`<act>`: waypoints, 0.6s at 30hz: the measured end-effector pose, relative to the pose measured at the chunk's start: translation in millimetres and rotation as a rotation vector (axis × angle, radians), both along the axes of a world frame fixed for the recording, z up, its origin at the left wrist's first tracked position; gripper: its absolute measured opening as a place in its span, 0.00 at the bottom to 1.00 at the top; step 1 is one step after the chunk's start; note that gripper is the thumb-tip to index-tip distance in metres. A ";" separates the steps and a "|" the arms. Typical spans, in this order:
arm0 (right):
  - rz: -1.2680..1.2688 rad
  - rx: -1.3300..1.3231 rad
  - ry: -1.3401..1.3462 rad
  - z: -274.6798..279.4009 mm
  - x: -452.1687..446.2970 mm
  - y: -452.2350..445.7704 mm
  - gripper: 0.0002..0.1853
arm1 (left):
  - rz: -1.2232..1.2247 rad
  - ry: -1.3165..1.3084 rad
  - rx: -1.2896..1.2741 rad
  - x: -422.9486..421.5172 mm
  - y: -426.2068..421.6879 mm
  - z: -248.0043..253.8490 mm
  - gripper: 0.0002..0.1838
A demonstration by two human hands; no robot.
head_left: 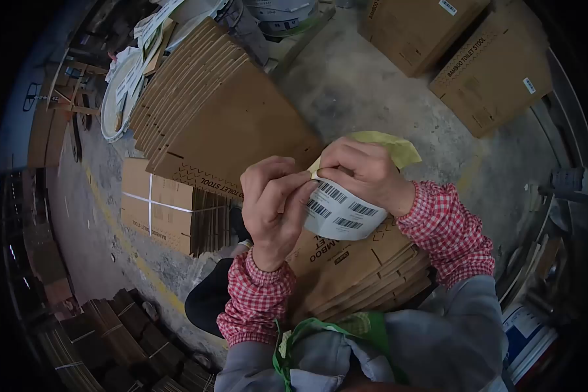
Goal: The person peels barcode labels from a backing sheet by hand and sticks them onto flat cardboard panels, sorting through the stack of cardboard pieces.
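Observation:
Between my hands is a white sheet of barcode labels [347, 219], printed with several barcodes. My left hand [273, 204] is closed, thumb and forefinger pinching the sheet's upper left corner. Right beside it, my right hand [364, 171] is closed on the sheet's top edge, and the two sets of fingertips nearly meet. A yellow paper [402, 150] sticks out behind my right hand; whether it is joined to the sheet is hidden. Below the sheet lies a stack of flat cardboard boxes [346, 271], its top one partly covered by the sheet.
A leaning fan of flattened cartons [242, 111] stands ahead to the left, near a strapped carton bundle [157, 206]. Two boxes marked bamboo toilet stool [490, 81] stand at the upper right on the concrete floor [346, 98]. More strapped bundles [114, 333] lie lower left.

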State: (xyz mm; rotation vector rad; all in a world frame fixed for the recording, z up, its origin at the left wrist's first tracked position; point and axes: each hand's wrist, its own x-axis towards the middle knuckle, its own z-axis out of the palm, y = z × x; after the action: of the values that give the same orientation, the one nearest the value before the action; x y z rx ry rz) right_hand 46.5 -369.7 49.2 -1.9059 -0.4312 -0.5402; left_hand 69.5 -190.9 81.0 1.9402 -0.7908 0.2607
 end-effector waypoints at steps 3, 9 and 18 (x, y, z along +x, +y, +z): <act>0.019 0.074 0.180 -5.3 6.3 -4.1 0.06 | 0.051 -0.297 0.096 3.1 -0.4 -1.5 0.11; 0.136 0.637 0.804 -70.6 54.5 -65.1 0.02 | 0.280 0.068 -0.236 11.3 16.6 -12.5 0.05; 0.257 -0.002 0.696 -90.5 128.5 -43.4 0.25 | 0.478 0.529 -0.643 82.8 8.9 -108.0 0.07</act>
State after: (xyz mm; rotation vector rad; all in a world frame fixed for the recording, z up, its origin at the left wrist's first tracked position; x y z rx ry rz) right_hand 175.0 -413.0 -41.3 -1.8647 -0.2077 0.2966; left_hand 152.3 -182.0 -27.0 1.4449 0.1168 0.2321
